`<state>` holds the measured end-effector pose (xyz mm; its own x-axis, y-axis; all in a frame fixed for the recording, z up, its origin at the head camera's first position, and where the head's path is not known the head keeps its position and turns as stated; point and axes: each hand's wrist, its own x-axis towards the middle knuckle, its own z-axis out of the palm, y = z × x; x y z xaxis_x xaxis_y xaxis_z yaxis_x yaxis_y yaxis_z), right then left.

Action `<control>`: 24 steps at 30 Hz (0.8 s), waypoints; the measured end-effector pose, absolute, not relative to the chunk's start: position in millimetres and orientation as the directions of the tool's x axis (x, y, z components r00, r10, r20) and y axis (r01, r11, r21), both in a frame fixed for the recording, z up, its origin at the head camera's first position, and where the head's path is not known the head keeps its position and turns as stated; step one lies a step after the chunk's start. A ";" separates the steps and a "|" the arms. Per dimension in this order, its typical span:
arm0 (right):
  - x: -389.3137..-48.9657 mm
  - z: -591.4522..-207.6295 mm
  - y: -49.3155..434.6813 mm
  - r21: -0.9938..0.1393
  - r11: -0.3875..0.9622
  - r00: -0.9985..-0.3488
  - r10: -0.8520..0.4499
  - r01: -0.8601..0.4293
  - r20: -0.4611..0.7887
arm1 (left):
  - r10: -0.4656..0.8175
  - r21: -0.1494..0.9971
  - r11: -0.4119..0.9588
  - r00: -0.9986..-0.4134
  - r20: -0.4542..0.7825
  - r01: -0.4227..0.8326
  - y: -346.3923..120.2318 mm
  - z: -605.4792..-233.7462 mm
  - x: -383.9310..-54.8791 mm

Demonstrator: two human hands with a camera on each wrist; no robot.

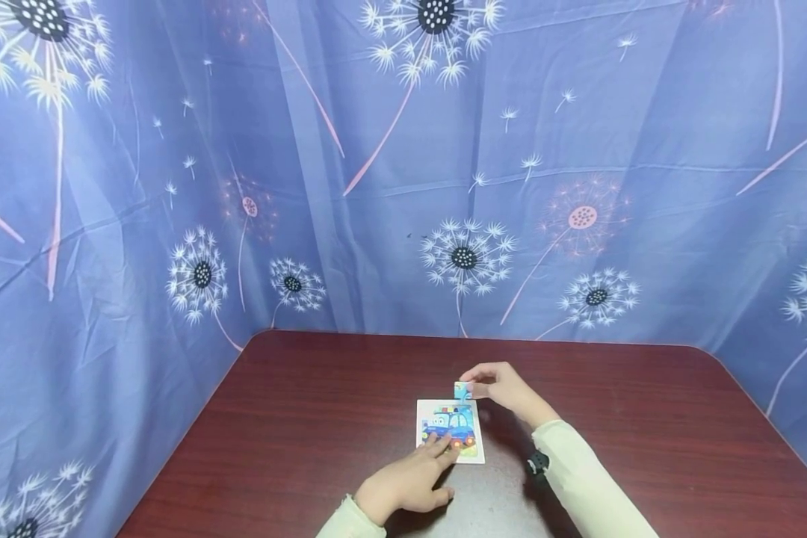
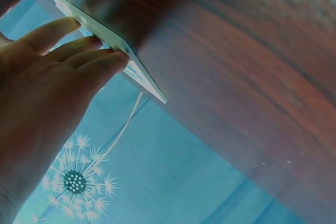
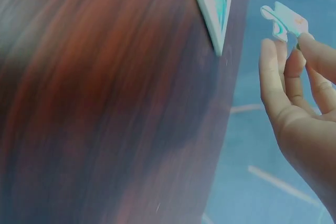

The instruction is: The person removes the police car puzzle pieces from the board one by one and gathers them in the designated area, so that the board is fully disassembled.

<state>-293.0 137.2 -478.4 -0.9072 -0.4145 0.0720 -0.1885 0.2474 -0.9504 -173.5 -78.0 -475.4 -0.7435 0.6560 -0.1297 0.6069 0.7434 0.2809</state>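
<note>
Lying part-under L hand [image 1: 406, 478]: puzzle board [image 1: 472, 459]; pc [image 1: 460, 391] in R hand [image 1: 504, 388].

A curtained-off nook here, home or studio I can't tell, blue dandelion-print cloth [image 1: 376, 261] hanging behind and to either side, 1 reddish-brown wood-grain table [image 1: 309, 418]

Dandelion-print blue cloth [image 1: 390, 276] backs a red-brown, apparently wooden table [image 1: 309, 418].

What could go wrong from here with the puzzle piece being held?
The right grip pinches the puzzle piece near one end, so it might twist or drop. The left grip rests on the puzzle board, so a sideways push might slide it.
</note>
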 end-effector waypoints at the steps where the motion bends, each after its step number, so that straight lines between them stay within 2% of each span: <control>1: -293.3 -479.8 142.9 -0.957 0.234 -0.911 -0.407 -0.171 0.063 | 0.658 0.284 0.742 -0.742 -0.129 0.608 -78.2 -475.4 -173.5; 10: -288.2 -482.2 184.9 -0.973 0.207 -0.933 -0.359 -0.105 0.024 | 0.657 0.296 0.741 -0.741 -0.135 0.603 -79.5 -478.6 -173.8; 24: -281.6 -488.7 216.1 -0.971 0.233 -0.949 -0.312 -0.043 -0.032 | 0.658 0.327 0.735 -0.741 -0.135 0.594 -81.8 -475.0 -172.6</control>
